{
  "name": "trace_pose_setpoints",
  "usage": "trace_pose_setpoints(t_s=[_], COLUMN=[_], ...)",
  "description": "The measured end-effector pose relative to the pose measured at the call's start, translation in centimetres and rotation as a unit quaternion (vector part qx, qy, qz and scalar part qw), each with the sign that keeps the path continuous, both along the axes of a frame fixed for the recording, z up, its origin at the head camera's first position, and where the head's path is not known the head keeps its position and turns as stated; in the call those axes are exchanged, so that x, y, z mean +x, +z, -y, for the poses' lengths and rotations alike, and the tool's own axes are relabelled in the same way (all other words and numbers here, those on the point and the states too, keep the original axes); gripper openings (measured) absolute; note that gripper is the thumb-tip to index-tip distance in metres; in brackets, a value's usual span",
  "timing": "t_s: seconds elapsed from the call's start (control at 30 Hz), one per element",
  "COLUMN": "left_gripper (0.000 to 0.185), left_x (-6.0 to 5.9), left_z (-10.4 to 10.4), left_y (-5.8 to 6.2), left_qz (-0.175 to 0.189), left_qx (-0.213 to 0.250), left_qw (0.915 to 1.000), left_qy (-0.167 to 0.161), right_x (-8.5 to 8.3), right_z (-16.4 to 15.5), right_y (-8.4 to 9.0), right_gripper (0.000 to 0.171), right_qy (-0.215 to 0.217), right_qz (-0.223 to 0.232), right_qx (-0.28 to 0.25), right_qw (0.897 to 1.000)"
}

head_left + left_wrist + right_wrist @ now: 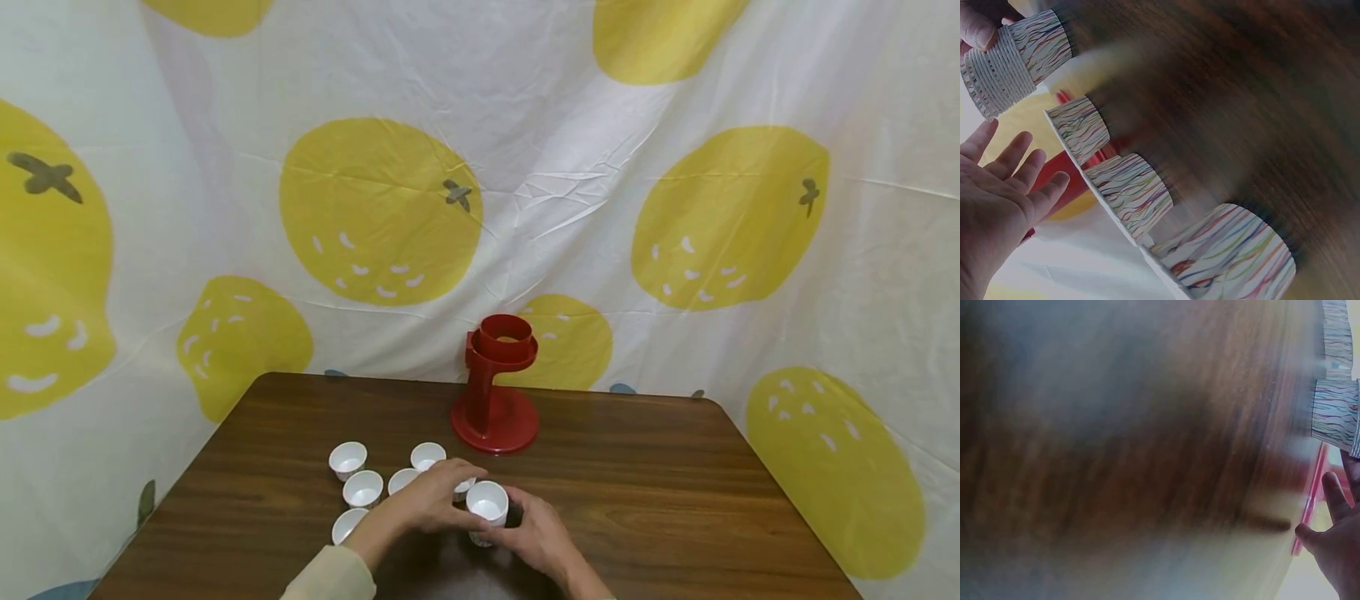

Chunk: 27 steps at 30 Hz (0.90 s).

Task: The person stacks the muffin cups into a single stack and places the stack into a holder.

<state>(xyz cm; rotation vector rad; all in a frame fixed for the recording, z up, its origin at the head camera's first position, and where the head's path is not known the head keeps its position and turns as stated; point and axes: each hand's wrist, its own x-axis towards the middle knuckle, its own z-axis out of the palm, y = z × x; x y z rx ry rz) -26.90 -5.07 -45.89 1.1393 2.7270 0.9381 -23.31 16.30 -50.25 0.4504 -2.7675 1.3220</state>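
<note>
Low over the table's front, both hands hold a stack of nested white paper baking cups (487, 502) with wavy coloured lines on its sides. My left hand (435, 500) has its index finger and thumb round the stack's left side, the other fingers spread loosely. From the right, my right hand (542, 533) grips the stack between thumb and fingers. Many nested rims of the stack (999, 78) show in the left wrist view. Single paper cups (363, 489) stand upright left of and behind the left hand, one partly covered by its forearm. The right wrist view catches only part of the stack (1336, 415).
A red stand (495, 408) with a round base and a ring-shaped holder on top stands at the back of the brown wooden table (660, 483). Behind it hangs a white cloth (540, 200) printed with yellow fruit.
</note>
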Motion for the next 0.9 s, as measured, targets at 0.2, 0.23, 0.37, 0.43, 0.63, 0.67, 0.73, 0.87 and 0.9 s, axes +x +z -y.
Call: trace_pose_setpoints(t_s=[0.2,0.23,0.37,0.43,0.63,0.67,0.73,0.87,0.9], left_gripper=[0.071,0.070,0.068,0.067,0.068,0.068,0.068,0.068,0.069], left_x=[0.1,0.1,0.1,0.1,0.0,0.0,-0.1,-0.1,-0.1], left_z=[0.5,0.6,0.8,1.0,1.6,1.8,2.1,2.7,2.8], left_y=[-0.1,-0.1,0.0,0.1,0.3,0.3,0.4,0.5,0.6], left_qz=[-0.002,-0.005,-0.013,-0.013,-0.013,-0.013,-0.012,-0.013,-0.013], left_qx=[0.013,0.016,0.024,0.029,0.038,0.039,0.041,0.052,0.054], left_qw=[0.9999,0.9998,0.9996,0.9995,0.9990,0.9990,0.9989,0.9984,0.9982], left_qy=[0.006,0.005,0.003,0.005,0.018,0.020,0.022,0.019,0.020], right_x=[0.0,0.1,0.1,0.2,0.2,0.1,0.0,-0.1,-0.1], right_z=[0.0,0.0,0.0,0.0,-0.1,-0.1,-0.1,-0.1,0.0], right_y=[-0.2,-0.2,-0.2,-0.2,0.0,0.1,0.1,0.3,0.3], right_gripper=[0.063,0.063,0.061,0.061,0.063,0.064,0.067,0.077,0.078], right_qy=[0.003,0.003,0.006,0.007,0.017,0.018,0.019,0.012,0.010], right_qz=[-0.002,-0.004,-0.010,-0.012,-0.015,-0.015,-0.016,-0.020,-0.020], right_qx=[-0.003,-0.004,-0.003,0.001,-0.008,-0.010,-0.015,-0.016,-0.017], right_qw=[1.000,1.000,1.000,1.000,1.000,1.000,1.000,1.000,1.000])
